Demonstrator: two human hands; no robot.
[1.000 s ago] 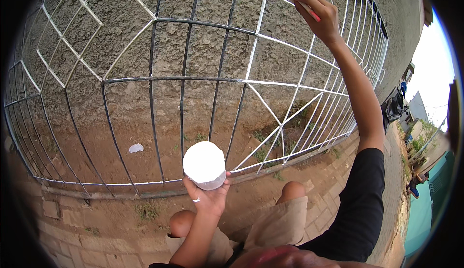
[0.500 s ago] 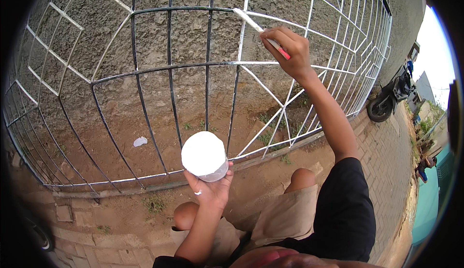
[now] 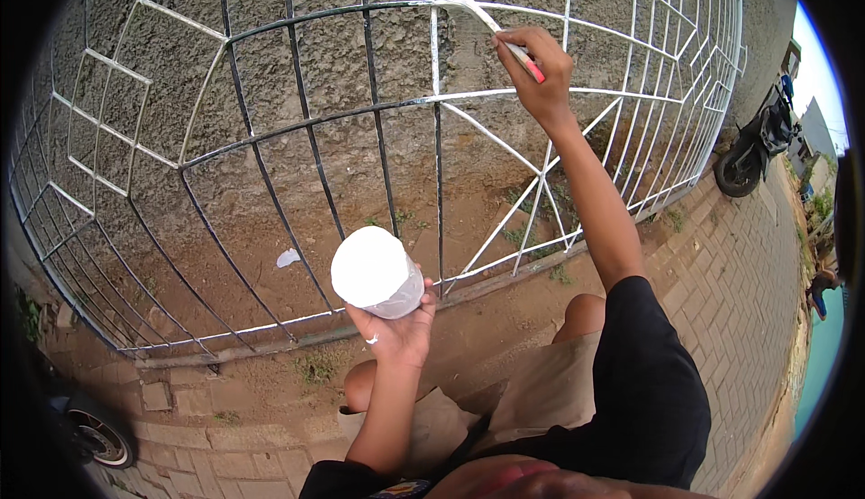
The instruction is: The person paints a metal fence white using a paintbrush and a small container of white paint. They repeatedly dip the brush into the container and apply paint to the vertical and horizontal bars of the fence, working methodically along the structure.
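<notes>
My right hand (image 3: 539,76) is closed round a paintbrush (image 3: 491,23) with a pink-red handle end. Its white-coated bristles lie at the upper rail of a metal fence (image 3: 532,94), near a vertical bar; whether they touch the rail I cannot tell. White paint covers the fence's right side, while several bars left of the brush are black. Lower down, my left hand (image 3: 396,332) cups a clear plastic tub (image 3: 396,296) from below. White paint (image 3: 369,267) shows across the tub's top. A white smear marks the base of my left thumb.
Behind the fence rises a rough grey wall (image 3: 315,67) with bare soil and a white scrap (image 3: 287,258) at its foot. Paving (image 3: 694,292) runs along the right. A parked motorbike (image 3: 752,152) stands far right, and a wheel (image 3: 99,436) shows at lower left.
The view has shifted slightly. The brush tip has moved a little right, from left of the vertical bar to just right of it. Both hands keep their holds; the tub is tilted more.
</notes>
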